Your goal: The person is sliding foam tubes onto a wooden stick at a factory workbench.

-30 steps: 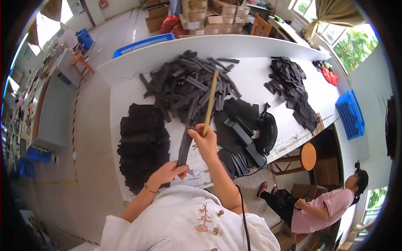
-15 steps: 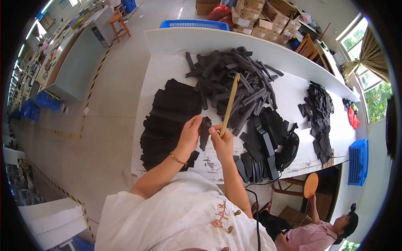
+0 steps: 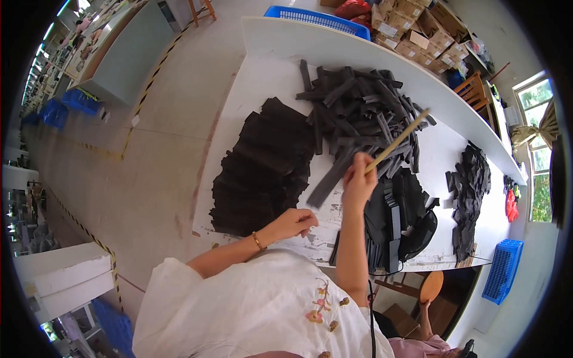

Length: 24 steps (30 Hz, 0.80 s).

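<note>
My right hand is closed round a thin yellowish stick, which points up and to the right over a heap of dark grey fabric strips. One long strip reaches from beside my right fingers down toward the table front; whether the fingers grip it I cannot tell. Near the table's front edge, my left hand has its fingers curled, with nothing showing in them. Just beyond it, at the left, lies a layered spread of flat black pieces.
Stacked black pieces and a black pouch-like item lie right of my right forearm. Another black pile sits farther right. A raised white panel borders the table's back. A person in pink holds a round stool at lower right.
The small black piece between my hands is gone from them. My left hand has drawn back toward the table edge; my right hand has moved right and up to the heap with the stick.
</note>
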Each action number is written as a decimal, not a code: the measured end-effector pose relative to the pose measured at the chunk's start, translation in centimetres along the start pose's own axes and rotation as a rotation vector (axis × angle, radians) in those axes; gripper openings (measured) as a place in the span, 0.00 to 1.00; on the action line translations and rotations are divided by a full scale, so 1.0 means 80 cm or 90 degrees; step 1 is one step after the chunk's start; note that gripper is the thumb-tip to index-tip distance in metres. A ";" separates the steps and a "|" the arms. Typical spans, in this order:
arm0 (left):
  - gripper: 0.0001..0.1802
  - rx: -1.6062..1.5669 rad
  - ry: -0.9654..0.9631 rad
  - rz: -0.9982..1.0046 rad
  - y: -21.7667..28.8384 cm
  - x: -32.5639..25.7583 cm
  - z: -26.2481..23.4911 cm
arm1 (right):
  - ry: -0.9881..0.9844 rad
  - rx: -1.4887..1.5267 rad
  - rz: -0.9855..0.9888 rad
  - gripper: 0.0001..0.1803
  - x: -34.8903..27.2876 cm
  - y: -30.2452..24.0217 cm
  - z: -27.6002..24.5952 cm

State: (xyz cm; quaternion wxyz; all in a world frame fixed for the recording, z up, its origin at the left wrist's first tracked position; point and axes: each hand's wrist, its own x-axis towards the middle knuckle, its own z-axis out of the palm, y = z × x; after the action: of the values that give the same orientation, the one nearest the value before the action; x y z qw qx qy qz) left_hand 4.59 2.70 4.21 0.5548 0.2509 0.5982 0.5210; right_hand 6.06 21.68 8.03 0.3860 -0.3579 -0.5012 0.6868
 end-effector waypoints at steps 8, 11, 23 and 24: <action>0.08 0.484 0.378 0.296 0.036 0.060 -0.160 | 0.009 -0.007 -0.097 0.16 0.111 -0.025 -0.013; 0.08 0.583 0.304 0.367 0.008 0.097 -0.210 | -0.028 -0.087 0.008 0.15 0.066 0.033 -0.035; 0.04 0.581 0.087 0.137 0.005 0.117 -0.233 | -0.113 -0.283 0.081 0.11 -0.059 0.070 -0.153; 0.04 0.581 0.090 0.134 0.004 0.118 -0.234 | -0.116 -0.282 0.082 0.11 -0.065 0.067 -0.151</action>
State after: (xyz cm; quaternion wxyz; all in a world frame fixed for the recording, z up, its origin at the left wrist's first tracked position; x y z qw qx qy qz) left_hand -15.26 4.69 -2.26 0.2899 0.4926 0.7734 0.2743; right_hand 18.05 21.00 0.50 0.2068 -0.4018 -0.6484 0.6126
